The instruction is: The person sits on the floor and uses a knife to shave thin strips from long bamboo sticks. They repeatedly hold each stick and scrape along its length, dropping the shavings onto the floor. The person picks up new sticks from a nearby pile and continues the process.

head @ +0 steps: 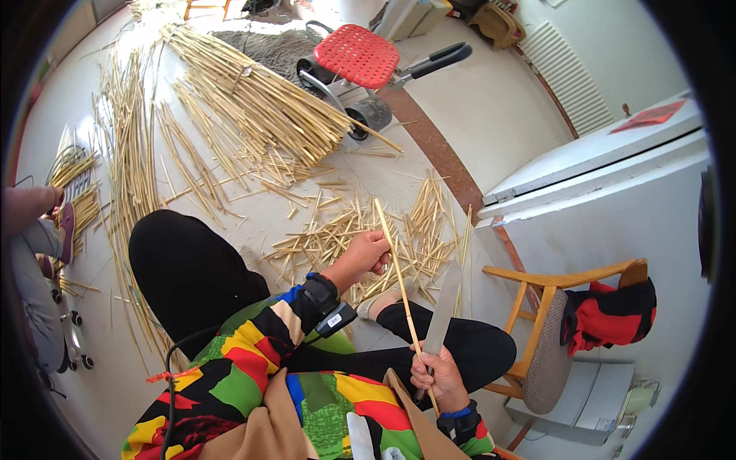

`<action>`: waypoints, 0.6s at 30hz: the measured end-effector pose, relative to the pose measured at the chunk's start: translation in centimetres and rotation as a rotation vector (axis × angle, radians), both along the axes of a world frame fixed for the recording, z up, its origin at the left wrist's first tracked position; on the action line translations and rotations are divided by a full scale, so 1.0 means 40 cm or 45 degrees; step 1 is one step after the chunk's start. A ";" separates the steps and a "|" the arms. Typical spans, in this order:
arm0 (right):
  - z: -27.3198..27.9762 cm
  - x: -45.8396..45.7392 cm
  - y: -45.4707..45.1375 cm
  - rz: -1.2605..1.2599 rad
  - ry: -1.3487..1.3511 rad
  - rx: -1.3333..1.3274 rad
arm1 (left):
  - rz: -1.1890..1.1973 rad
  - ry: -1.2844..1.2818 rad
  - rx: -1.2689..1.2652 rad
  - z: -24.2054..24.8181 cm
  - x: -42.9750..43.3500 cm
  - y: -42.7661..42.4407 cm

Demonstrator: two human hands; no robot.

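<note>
A long, pale reed stalk [403, 293] slants across in front of me. My left hand [366, 256] pinches its upper part between thumb and curled fingers. Lower down, my right hand [438, 374] is closed around a knife [443, 310] and the same stalk together. The broad metal blade points away from me, beside the stalk, and its handle is mostly hidden in my fist. Beneath my left hand a loose heap of short cut reed pieces [322, 244] covers the floor between and beyond my legs.
A large bundle of long reeds [270, 98] lies ahead left, with loose stalks [129, 138] alongside. Behind it stands a red-seated metal frame with rollers [357, 56]. A wooden chair [540, 333] holding clothing is at right. Another person's leg [35, 276] shows at far left.
</note>
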State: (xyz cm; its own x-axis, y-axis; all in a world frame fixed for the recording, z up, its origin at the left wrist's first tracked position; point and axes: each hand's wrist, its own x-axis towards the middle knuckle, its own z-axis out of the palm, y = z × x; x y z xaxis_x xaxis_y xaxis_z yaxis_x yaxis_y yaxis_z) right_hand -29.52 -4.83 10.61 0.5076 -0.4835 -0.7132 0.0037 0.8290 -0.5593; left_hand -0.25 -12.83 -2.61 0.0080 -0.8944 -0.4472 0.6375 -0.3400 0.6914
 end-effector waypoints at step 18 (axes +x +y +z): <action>0.036 -0.054 0.043 0.039 0.199 0.016 | -0.197 0.388 -0.008 -0.077 -0.004 0.012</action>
State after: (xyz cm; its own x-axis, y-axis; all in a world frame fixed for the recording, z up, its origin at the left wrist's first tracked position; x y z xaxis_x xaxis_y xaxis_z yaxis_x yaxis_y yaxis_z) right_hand -31.67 -3.10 12.04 0.4040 -0.4599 -0.7907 -0.1081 0.8344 -0.5405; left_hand -0.42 -12.35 -5.69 -0.2611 -0.8775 -0.4024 0.7565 -0.4449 0.4794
